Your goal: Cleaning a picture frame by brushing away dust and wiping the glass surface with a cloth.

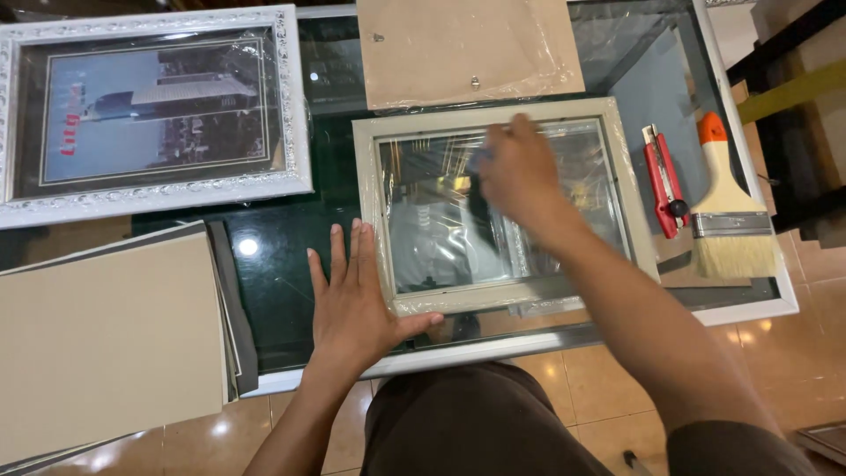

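A pale grey picture frame [608,167], wrapped in clear plastic and holding a glass pane, lies flat on the dark glass table [282,291]. My left hand [357,295] rests flat on the table with fingers apart, its thumb against the frame's lower left corner. Over the glass pane, my right hand [520,172] is blurred, fingers closed around something dark that I cannot make out.
A brown backing board [467,48] in plastic lies behind the frame. A silver ornate framed picture [154,115] sits at the far left. Beige boards [110,339] are stacked at the near left. A red utility knife [663,181] and a paintbrush [730,207] lie at the right.
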